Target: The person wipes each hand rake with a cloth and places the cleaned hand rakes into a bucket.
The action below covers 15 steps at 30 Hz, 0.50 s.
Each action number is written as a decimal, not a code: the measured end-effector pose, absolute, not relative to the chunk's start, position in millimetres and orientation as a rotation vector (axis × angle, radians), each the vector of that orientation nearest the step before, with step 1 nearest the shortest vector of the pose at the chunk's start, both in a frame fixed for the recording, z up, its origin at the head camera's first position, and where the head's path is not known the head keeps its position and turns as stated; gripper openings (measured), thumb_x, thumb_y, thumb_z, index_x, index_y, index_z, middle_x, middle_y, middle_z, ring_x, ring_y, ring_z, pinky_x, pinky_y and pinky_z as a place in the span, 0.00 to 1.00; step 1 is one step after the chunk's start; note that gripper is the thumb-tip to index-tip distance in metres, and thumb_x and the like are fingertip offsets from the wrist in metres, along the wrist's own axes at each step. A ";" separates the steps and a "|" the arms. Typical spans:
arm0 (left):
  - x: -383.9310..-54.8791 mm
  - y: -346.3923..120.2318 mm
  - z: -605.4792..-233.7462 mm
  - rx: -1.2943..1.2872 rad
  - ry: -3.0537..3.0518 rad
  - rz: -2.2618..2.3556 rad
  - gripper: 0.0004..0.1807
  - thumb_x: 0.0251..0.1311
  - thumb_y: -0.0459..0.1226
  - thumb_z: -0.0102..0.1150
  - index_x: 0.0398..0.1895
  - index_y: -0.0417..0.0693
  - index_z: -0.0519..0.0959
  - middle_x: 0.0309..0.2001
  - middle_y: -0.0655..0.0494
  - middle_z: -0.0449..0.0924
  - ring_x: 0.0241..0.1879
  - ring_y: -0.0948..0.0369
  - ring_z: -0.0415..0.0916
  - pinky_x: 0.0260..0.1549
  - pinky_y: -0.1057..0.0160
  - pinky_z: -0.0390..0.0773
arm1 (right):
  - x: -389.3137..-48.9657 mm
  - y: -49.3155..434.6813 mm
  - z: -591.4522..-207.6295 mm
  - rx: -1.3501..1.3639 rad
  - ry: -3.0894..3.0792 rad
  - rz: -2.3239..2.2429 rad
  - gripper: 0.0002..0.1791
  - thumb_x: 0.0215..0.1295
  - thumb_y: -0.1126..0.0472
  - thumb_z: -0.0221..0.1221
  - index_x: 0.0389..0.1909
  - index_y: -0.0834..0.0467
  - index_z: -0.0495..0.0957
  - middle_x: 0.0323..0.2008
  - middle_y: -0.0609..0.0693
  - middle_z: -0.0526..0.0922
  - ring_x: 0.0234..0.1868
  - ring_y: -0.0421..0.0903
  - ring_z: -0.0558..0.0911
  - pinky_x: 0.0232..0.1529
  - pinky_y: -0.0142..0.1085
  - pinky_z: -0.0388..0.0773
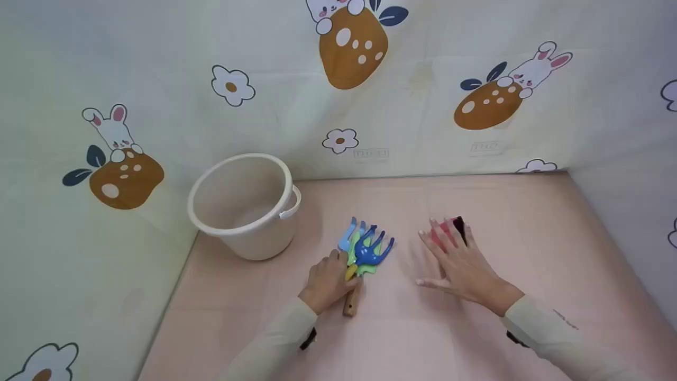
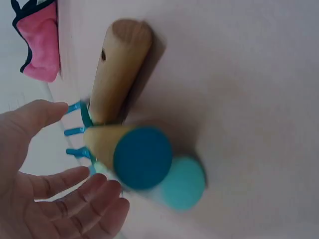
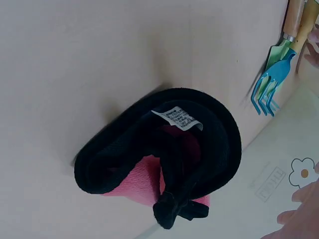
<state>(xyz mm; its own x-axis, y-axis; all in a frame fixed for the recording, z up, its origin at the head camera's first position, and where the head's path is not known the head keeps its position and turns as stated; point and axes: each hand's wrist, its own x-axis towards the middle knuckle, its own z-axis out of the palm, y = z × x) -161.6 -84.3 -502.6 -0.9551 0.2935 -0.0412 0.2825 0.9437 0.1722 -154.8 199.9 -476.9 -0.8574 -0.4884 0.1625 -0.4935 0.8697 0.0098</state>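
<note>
My left hand (image 1: 327, 280) is at a small pile of garden hand tools, over their handles. In the left wrist view its thumb and fingers stand apart around the handles. The pile has a dark blue hand rake (image 1: 368, 255), a light blue tool (image 1: 345, 243) with prongs, and a green trowel (image 1: 368, 270) partly hidden beneath. A wooden handle (image 2: 117, 74) lies beside one with a blue round end (image 2: 143, 158) and one with a turquoise end (image 2: 183, 183). My right hand (image 1: 465, 270) is spread over a pink fabric piece with black trim (image 3: 142, 181), which shows a white label (image 3: 179, 118).
A cream bucket (image 1: 259, 233) with a side handle stands at the back left. The pinkish tabletop (image 1: 391, 338) meets hanging cloth (image 1: 275, 127) printed with rabbits and flowers at the back and both sides.
</note>
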 end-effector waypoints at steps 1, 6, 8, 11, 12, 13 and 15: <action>-160.3 -83.2 -505.6 0.432 3.028 0.256 0.27 0.56 0.53 0.59 0.45 0.39 0.72 0.32 0.51 0.71 0.24 0.62 0.65 0.21 0.64 0.71 | -154.5 199.7 -476.8 0.755 -2.889 0.046 0.51 0.51 0.25 0.50 0.69 0.53 0.56 0.71 0.60 0.50 0.71 0.65 0.47 0.65 0.65 0.40; -158.4 -78.0 -516.1 0.375 3.032 0.227 0.24 0.60 0.53 0.55 0.44 0.40 0.73 0.30 0.51 0.74 0.24 0.62 0.68 0.22 0.63 0.74 | -154.8 198.5 -475.5 0.730 -2.904 0.041 0.51 0.51 0.25 0.51 0.70 0.53 0.56 0.71 0.60 0.50 0.71 0.64 0.47 0.65 0.65 0.41; -158.9 -77.1 -518.3 0.364 3.039 0.206 0.24 0.61 0.53 0.54 0.44 0.41 0.74 0.30 0.51 0.75 0.25 0.62 0.70 0.23 0.63 0.75 | -155.1 198.2 -475.3 0.725 -2.912 0.059 0.51 0.52 0.26 0.51 0.70 0.53 0.55 0.72 0.60 0.49 0.71 0.64 0.48 0.65 0.65 0.41; -160.0 -76.0 -520.6 0.362 3.039 0.227 0.22 0.62 0.52 0.53 0.43 0.41 0.74 0.29 0.52 0.75 0.25 0.63 0.70 0.23 0.64 0.75 | -155.2 198.6 -475.6 0.710 -2.918 0.079 0.50 0.52 0.27 0.52 0.70 0.53 0.55 0.71 0.60 0.50 0.71 0.64 0.49 0.65 0.65 0.41; -160.3 -75.5 -521.2 0.360 3.035 0.254 0.21 0.62 0.52 0.52 0.43 0.41 0.75 0.29 0.52 0.75 0.25 0.63 0.69 0.23 0.65 0.74 | -155.1 198.8 -475.8 0.702 -2.918 0.083 0.50 0.52 0.27 0.52 0.70 0.53 0.55 0.71 0.60 0.51 0.71 0.64 0.49 0.65 0.65 0.41; -160.6 -74.9 -521.6 0.359 3.030 0.281 0.21 0.63 0.51 0.53 0.42 0.41 0.75 0.29 0.53 0.74 0.25 0.63 0.69 0.22 0.66 0.73 | -155.1 198.8 -476.2 0.697 -2.920 0.087 0.50 0.52 0.27 0.52 0.70 0.53 0.56 0.71 0.60 0.51 0.71 0.64 0.49 0.65 0.65 0.41; -160.7 -73.9 -522.4 0.358 3.023 0.325 0.20 0.63 0.50 0.53 0.43 0.41 0.75 0.28 0.54 0.74 0.24 0.64 0.67 0.22 0.67 0.72 | -154.9 198.8 -477.1 0.687 -2.923 0.098 0.50 0.52 0.27 0.52 0.70 0.54 0.56 0.71 0.61 0.51 0.71 0.64 0.49 0.65 0.65 0.41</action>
